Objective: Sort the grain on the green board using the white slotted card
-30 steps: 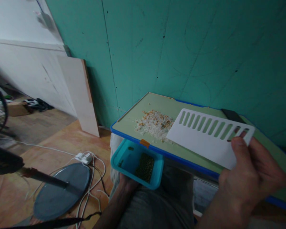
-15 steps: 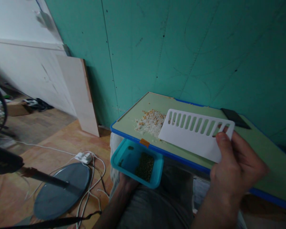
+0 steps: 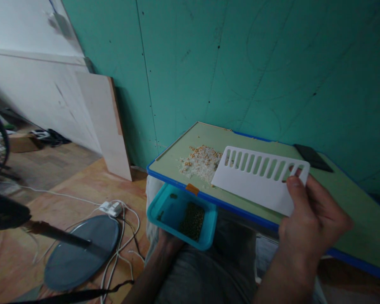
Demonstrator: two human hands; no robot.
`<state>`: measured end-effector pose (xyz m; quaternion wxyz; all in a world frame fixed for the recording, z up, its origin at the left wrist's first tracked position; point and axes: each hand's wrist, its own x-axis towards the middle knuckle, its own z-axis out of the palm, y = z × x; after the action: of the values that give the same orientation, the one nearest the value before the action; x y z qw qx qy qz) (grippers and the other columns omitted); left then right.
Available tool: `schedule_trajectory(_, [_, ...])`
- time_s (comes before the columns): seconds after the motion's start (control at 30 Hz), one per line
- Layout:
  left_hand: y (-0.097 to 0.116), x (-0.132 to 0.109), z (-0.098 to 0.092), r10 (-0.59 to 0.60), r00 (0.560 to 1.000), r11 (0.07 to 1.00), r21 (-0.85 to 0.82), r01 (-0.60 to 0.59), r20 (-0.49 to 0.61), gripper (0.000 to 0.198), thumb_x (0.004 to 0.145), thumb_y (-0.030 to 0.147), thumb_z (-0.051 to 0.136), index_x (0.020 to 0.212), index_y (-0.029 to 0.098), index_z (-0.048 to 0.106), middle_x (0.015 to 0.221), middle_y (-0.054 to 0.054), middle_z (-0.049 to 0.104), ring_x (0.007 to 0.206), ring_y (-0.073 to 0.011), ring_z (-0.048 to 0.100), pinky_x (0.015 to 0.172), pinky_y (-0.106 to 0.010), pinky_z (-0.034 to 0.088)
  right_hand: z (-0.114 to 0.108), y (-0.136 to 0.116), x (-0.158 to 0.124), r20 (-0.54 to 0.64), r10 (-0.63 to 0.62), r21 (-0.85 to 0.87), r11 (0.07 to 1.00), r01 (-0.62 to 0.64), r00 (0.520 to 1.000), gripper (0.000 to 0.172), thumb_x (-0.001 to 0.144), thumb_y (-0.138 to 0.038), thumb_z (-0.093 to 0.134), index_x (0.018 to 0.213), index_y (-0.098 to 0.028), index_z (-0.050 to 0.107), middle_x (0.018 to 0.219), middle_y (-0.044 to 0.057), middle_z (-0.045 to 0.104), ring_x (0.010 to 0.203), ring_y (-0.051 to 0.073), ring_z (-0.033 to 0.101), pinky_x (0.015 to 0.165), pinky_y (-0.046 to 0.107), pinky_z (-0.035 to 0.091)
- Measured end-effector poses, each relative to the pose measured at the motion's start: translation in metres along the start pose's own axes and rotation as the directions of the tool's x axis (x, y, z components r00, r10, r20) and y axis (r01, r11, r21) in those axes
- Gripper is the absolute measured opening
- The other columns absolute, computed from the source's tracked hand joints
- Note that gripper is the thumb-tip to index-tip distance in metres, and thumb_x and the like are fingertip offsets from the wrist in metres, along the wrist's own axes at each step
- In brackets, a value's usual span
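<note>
My right hand [image 3: 307,211] grips the right end of a flat white slotted plastic plate [image 3: 253,185], thumb on top. The plate hovers at or just over the pale green tabletop [image 3: 351,211]; I cannot tell whether it touches. At its left end lies a spread pile of white rice-like grains [image 3: 202,166] mixed with yellow, pea-like ones. Below the table's front edge, my left hand [image 3: 170,241] holds a teal plastic tub [image 3: 166,215] from underneath, its fingers mostly hidden. Small dark green grains [image 3: 193,221] are heaped at the tub's right side.
A dark flat object [image 3: 313,157] lies near the table's back edge. Orange tape [image 3: 192,189] marks the blue front rim. Behind stands a green wall [image 3: 183,76] with a leaning board [image 3: 103,122]. A round stand base [image 3: 82,253] and white cables [image 3: 123,236] are on the floor.
The white slotted plate and my right hand have shifted very slightly, the hand a little to the left. The tub and the grain pile look unchanged.
</note>
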<state>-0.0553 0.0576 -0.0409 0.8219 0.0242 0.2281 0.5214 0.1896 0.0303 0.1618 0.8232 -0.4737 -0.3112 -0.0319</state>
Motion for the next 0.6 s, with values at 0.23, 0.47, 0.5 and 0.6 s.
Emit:
schedule_trajectory(0.23, [0.001, -0.004, 0.007, -0.007, 0.999, 0.999, -0.034, 0.005, -0.04, 0.035, 0.104, 0.046, 0.061, 0.087, 0.035, 0.089, 0.096, -0.014, 0.095, 0.146, -0.0423, 0.082, 0.135, -0.059, 0.062, 0.002, 0.002, 0.0, -0.018, 0.028, 0.026, 0.999, -0.027, 0.999, 0.037, 0.076, -0.035, 0.11, 0.109, -0.023, 0.1, 0.107, 0.006, 0.096, 0.096, 0.029, 0.086, 0.097, 0.047, 0.072])
schedule_trajectory(0.47, [0.002, -0.006, 0.014, -0.001, 0.99, 1.0, -0.017, -0.002, -0.143, 0.044, 0.108, 0.047, 0.051, 0.076, 0.038, 0.079, 0.092, -0.012, 0.093, 0.148, -0.0394, 0.081, 0.136, -0.059, 0.061, 0.002, 0.002, 0.001, -0.012, 0.025, 0.045, 0.999, -0.024, 1.0, 0.037, 0.075, -0.035, 0.111, 0.109, -0.023, 0.1, 0.105, 0.006, 0.095, 0.093, 0.028, 0.085, 0.096, 0.046, 0.073])
schedule_trajectory(0.5, [0.002, -0.005, 0.015, -0.003, 0.989, 1.0, -0.015, 0.001, -0.151, 0.045, 0.108, 0.047, 0.05, 0.072, 0.039, 0.075, 0.091, -0.012, 0.093, 0.15, -0.0391, 0.08, 0.136, -0.059, 0.061, 0.002, 0.003, 0.002, -0.016, 0.028, 0.053, 0.998, -0.027, 0.999, 0.038, 0.074, -0.034, 0.111, 0.109, -0.023, 0.1, 0.105, 0.005, 0.096, 0.093, 0.027, 0.085, 0.095, 0.044, 0.072])
schedule_trajectory(0.6, [0.001, -0.006, 0.019, -0.01, 0.983, 1.0, -0.023, 0.006, -0.183, 0.041, 0.105, 0.048, 0.056, 0.068, 0.038, 0.069, 0.087, -0.012, 0.09, 0.153, -0.0389, 0.078, 0.135, -0.059, 0.063, 0.001, 0.003, 0.002, -0.033, 0.028, 0.078, 0.997, -0.026, 0.999, 0.039, 0.072, -0.032, 0.112, 0.109, -0.024, 0.1, 0.104, 0.004, 0.096, 0.092, 0.026, 0.085, 0.095, 0.041, 0.071])
